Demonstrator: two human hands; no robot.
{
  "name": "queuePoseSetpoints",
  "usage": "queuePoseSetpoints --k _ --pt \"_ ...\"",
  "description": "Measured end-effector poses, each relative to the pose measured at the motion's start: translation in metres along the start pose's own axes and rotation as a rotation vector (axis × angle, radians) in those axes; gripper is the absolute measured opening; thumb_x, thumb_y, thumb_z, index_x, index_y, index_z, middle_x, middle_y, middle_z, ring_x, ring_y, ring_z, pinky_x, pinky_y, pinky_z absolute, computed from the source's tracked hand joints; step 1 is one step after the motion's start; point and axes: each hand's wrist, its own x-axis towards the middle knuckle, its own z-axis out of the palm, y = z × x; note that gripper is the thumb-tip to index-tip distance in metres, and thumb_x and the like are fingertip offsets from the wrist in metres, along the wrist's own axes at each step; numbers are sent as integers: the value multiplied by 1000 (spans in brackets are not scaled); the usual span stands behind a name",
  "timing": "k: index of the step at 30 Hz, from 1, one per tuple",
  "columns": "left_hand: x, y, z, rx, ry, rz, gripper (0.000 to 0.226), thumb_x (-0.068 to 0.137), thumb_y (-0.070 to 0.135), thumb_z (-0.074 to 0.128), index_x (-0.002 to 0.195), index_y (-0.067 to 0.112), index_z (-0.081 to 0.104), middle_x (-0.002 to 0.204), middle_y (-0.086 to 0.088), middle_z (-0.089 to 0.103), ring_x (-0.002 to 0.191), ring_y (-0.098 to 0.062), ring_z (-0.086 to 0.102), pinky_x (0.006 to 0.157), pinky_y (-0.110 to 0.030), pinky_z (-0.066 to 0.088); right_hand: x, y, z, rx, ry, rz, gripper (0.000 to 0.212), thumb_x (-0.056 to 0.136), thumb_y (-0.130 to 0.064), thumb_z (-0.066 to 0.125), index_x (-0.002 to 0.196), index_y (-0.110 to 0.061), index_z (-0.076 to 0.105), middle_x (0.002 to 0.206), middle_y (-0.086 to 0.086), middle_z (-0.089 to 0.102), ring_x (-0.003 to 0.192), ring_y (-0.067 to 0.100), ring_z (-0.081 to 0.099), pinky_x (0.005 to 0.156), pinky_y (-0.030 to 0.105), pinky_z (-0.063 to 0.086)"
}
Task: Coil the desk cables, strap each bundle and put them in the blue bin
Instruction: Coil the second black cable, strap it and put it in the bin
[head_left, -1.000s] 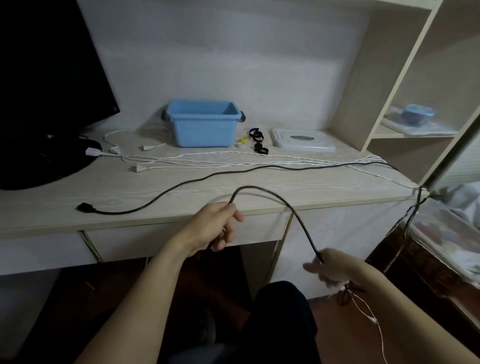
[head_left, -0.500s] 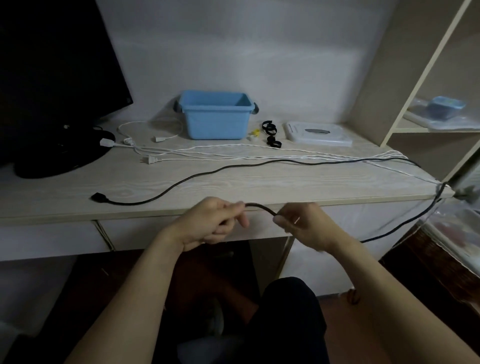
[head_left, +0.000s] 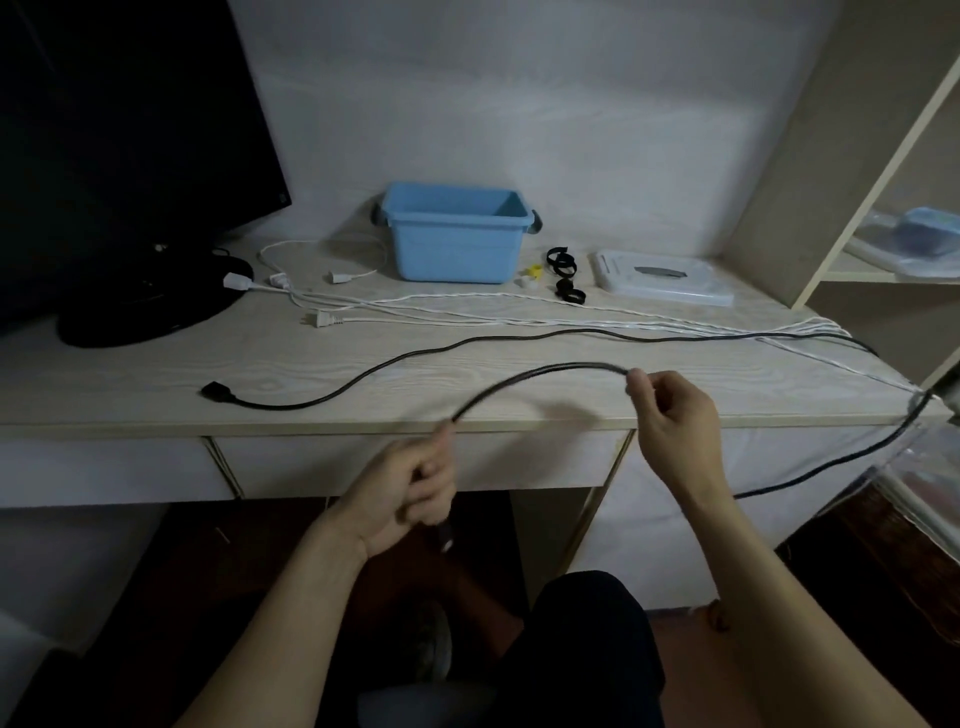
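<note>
Closest to the person, the left hand (head_left: 402, 493) is a fist around the black cable (head_left: 535, 376), with its plug end poking out below. From that fist the cable bends up and to the right, to the right hand (head_left: 670, 410), which pinches it over the desk's (head_left: 156, 364) front edge. The right hand is nearer the loose length, which runs off the desk's right edge. Half a second ago the hands were close together; now they are apart. The blue bin (head_left: 454, 244) waits at the back edge.
</note>
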Motion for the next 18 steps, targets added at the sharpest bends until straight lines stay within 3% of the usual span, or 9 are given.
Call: queuePoseSetpoints --k 3,5,7,9,12,15,18 --pt "5 6 -2 -492 164 210 44 101 38 36 66 15 52 46 8 24 38 -8 11 40 -25 12 -6 -2 -3 -194 -318 -36 29 97 -40 58 86 -16 71 60 1 62 42 2 51 44 15 38" --pt "9 14 2 -609 229 307 44 102 31 32 80 10 63 51 8 24 39 -7 18 40 -23 17 -19 -10 -2 -229 -584 -7 23 100 -32 57 94 -17 73 70 4 67 44 4 56 46 25 47" --pt "14 21 10 -636 253 350 39 104 28 32 98 8 65 56 8 26 43 -6 22 42 -21 21 -35 -15 7 -389 -776 -128 23 103 -24 51 108 -15 71 86 2 64 66 12 63 58 24 48" --pt "23 24 20 -584 292 383 36 104 30 33 112 8 61 59 8 29 46 -6 25 45 -20 25 -49 -21 19 -492 -861 -239 24 103 -18 45 116 -13 65 99 4 56 85 21 60 70 25 45" --pt "38 26 35 -501 337 385 36 104 30 34 124 10 56 64 6 34 51 -8 31 52 -22 30 -64 -27 35 -558 -936 -287 24 99 -10 44 118 -11 58 107 7 54 90 23 57 73 28 45" --pt "47 26 46 -377 359 402 29 104 17 37 125 4 54 69 2 41 55 -11 38 59 -26 31 -70 -31 45 -557 -1021 -352 19 97 -9 47 110 -8 61 106 10 61 93 24 61 74 31 49" --pt "51 24 51 246 441 420 24 105 10 41 120 6 58 67 -1 50 60 -14 50 66 -28 45 -67 -39 46 -440 -1015 -447 18 99 -14 50 89 -9 64 90 8 68 78 18 61 69 28 46"
